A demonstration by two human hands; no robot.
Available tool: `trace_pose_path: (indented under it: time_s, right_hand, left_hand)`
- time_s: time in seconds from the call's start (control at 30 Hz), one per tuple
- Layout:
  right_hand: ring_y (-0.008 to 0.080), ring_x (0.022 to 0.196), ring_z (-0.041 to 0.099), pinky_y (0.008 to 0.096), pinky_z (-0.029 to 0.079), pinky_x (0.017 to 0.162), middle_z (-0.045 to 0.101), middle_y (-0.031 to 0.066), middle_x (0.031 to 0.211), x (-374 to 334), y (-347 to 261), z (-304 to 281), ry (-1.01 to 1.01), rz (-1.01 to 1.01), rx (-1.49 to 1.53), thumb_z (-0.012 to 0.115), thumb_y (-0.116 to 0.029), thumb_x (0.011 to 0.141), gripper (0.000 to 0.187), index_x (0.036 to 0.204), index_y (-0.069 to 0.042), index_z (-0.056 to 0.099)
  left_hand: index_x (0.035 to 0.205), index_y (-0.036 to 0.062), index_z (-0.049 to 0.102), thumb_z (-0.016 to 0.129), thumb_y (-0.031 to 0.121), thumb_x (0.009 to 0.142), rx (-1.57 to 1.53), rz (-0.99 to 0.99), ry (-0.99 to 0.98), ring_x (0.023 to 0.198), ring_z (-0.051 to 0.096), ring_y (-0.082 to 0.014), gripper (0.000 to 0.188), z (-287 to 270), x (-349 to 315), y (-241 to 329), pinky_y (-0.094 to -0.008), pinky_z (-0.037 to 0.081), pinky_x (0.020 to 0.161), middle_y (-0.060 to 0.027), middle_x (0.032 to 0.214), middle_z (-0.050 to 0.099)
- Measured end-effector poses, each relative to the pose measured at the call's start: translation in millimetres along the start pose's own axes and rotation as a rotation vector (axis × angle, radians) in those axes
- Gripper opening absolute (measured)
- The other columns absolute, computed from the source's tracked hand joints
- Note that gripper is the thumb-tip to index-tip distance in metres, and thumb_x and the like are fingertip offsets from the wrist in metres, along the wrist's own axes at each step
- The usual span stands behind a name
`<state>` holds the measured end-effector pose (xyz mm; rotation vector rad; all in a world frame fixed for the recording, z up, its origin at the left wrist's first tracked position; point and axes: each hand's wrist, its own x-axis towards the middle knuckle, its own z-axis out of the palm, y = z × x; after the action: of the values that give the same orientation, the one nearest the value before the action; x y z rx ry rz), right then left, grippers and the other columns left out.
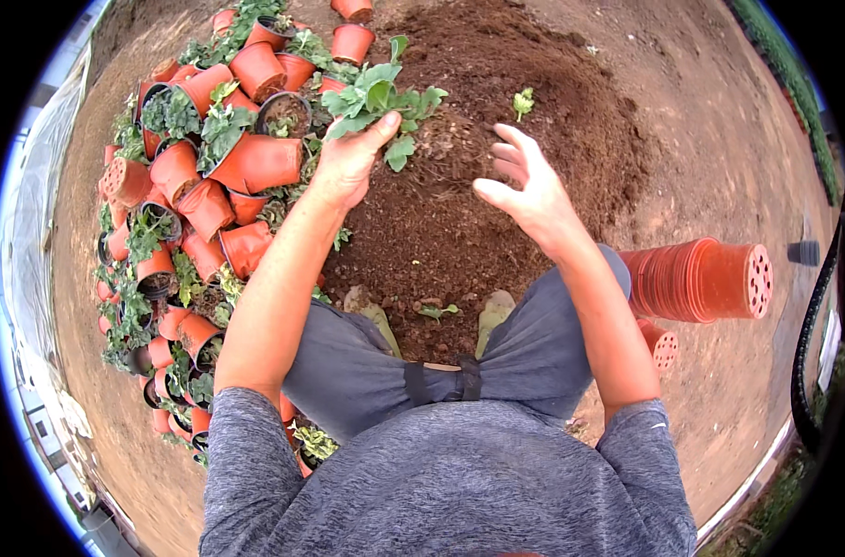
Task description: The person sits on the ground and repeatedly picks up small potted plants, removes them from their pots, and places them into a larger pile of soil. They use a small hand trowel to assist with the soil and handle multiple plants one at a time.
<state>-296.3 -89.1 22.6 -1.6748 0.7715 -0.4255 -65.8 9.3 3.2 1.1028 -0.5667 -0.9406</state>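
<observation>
My left hand [350, 165] is closed on a leafy green plant [378, 95], with the thumb pressed across its stems. The lower stems and any roots are hidden by the palm. To the right, above the dark soil [422, 232], my right hand [526, 186] holds nothing, its thumb and fingers apart and slightly curled. A small light-green leaf cutting [523, 102] lies on the soil just beyond the right fingertips. One more green leaf [436, 312] rests on the soil between my shoes [494, 316].
Along the left, a heap of tipped orange-red plastic pots [258, 161] holds leafy plants. Nested empty pots [696, 280] lie stacked beside my right knee, with another pot [662, 343] below them. A small dark pot [803, 252] sits farther right. A black hose-like line [803, 343] curves along the right rim.
</observation>
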Motion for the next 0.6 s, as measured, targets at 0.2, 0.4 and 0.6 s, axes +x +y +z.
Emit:
trace_pose_path:
  time_s: [0.2, 0.4, 0.6]
  right_hand:
    - [0.0234, 0.106, 0.059, 0.0424, 0.052, 0.089, 0.06, 0.0086, 0.115, 75, 33, 65, -0.08, 0.15, 0.99, 0.07, -0.013, 0.082, 0.052, 0.128, -0.007, 0.046]
    - [0.0231, 0.103, 0.06, 0.0377, 0.049, 0.09, 0.06, 0.0107, 0.115, 82, 26, 75, 0.138, 0.16, 0.771, 0.054, -0.008, 0.091, 0.035, 0.126, -0.003, 0.05]
    - [0.0168, 0.111, 0.05, 0.0312, 0.038, 0.099, 0.052, 0.0076, 0.122, 76, 30, 78, 0.014, 0.018, 0.551, 0.054, -0.008, 0.09, 0.046, 0.134, 0.0, 0.042]
  left_hand:
    - [0.125, 0.0026, 0.053, 0.071, 0.021, 0.087, -0.011, 0.086, -0.046, 0.109, 0.055, -0.015, 0.046, 5, -13, 21, -0.033, 0.045, 0.095, -0.0064, 0.119, 0.06]
    - [0.138, 0.0018, 0.038, 0.08, 0.022, 0.076, 0.128, -0.061, -0.004, 0.119, 0.051, -0.0194, 0.078, 19, -21, -13, -0.0361, 0.037, 0.106, -0.0109, 0.13, 0.053]
    - [0.127, 0.0013, 0.05, 0.07, 0.001, 0.073, 0.11, -0.041, 0.169, 0.104, 0.058, -0.0183, 0.057, 9, -8, -9, -0.0342, 0.046, 0.095, -0.0083, 0.114, 0.061]
